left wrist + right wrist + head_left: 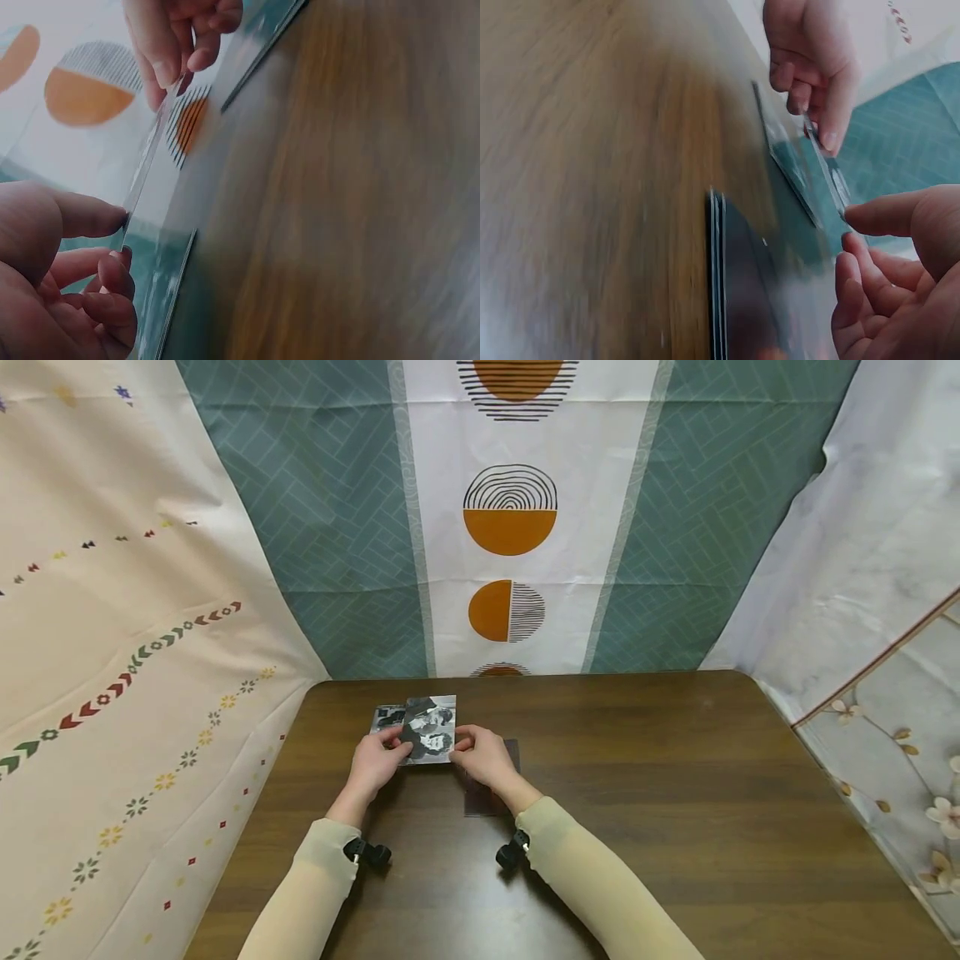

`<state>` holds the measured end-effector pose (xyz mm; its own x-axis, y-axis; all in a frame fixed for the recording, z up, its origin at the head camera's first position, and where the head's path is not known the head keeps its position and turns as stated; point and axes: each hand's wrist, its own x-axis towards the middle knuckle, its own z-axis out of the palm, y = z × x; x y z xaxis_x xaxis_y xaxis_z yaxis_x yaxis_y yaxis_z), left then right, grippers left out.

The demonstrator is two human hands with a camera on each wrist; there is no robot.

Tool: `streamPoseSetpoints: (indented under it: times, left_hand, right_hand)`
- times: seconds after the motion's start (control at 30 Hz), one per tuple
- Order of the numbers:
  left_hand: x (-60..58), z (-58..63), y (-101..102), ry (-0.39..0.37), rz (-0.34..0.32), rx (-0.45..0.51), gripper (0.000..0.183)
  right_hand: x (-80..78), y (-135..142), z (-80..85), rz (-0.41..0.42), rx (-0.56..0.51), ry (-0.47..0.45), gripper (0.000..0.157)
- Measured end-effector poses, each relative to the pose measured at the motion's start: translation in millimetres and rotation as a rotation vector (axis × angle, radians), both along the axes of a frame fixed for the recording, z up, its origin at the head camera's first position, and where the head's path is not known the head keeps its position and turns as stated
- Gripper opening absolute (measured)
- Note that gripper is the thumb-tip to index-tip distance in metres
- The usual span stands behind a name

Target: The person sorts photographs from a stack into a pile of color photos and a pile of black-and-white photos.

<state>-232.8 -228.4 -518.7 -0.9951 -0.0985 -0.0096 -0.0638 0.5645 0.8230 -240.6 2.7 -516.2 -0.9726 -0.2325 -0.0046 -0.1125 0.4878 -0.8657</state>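
Note:
Between my two hands is a thin, glossy panel with a black-and-white picture (430, 731). My left hand (377, 762) pinches its lower left side between thumb and fingertips. On the opposite side, my right hand (486, 757) pinches the panel's edge in the same way. Seen nearly edge-on, the panel (146, 165) is tilted up over the table in the left wrist view. A second black-and-white picture panel (384, 717) lies behind it to the left, partly covered in the head view. Dark panels (739, 292) lie stacked under my right hand, partly hidden by it in the head view.
The brown wooden table (675, 793) reaches well out to the right and toward me. A patterned curtain (345, 527) hangs at its back edge, with pale cloths at the left (150, 652) and right (862, 610). A black camera is strapped to each wrist.

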Motion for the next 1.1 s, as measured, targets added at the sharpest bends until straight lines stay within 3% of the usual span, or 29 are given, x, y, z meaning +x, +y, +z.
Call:
streamPoseSetpoints:
  times: [0.47,0.87,1.1]
  left_hand:
    - [-7.1,-6.5,-36,-0.031,0.074,-0.106,0.052]
    - [-13.3,-13.2,-41,-0.044,0.105,-0.197,0.058]
    - [-13.4,-15.3,-43,-0.054,0.111,-0.233,0.059]
  right_hand:
    - [-7.5,-52,-4.3,0.022,0.114,0.017,0.054]
    - [-18.7,-77,-9.2,0.060,0.227,-0.038,0.059]
    - [-17.5,-78,-7.0,0.061,0.245,-0.042,0.058]
